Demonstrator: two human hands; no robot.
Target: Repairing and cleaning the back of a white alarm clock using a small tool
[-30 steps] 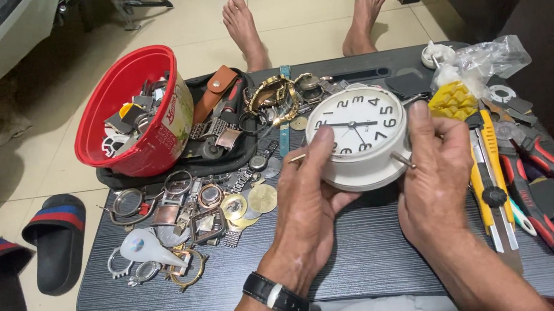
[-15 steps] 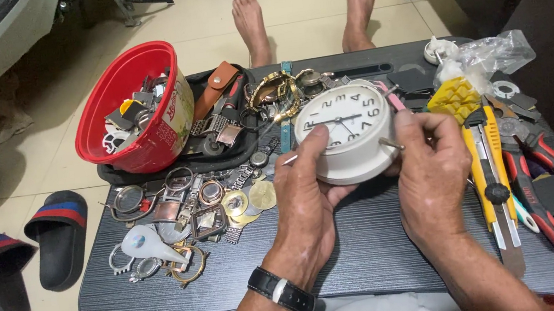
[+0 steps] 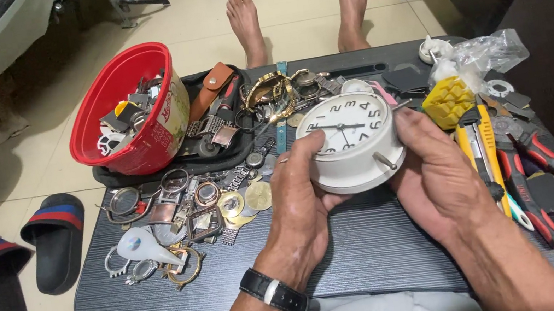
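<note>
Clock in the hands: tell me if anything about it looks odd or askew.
The white clock is held tilted off the table between left hand and right hand, face up. A thin metal pin juts from its side. No crack or damage shows.

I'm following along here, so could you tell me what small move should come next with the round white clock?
Probably turn the round white clock face-down: both the left hand and right hand grip its rim, the dial faces up, and its back is hidden.
</note>
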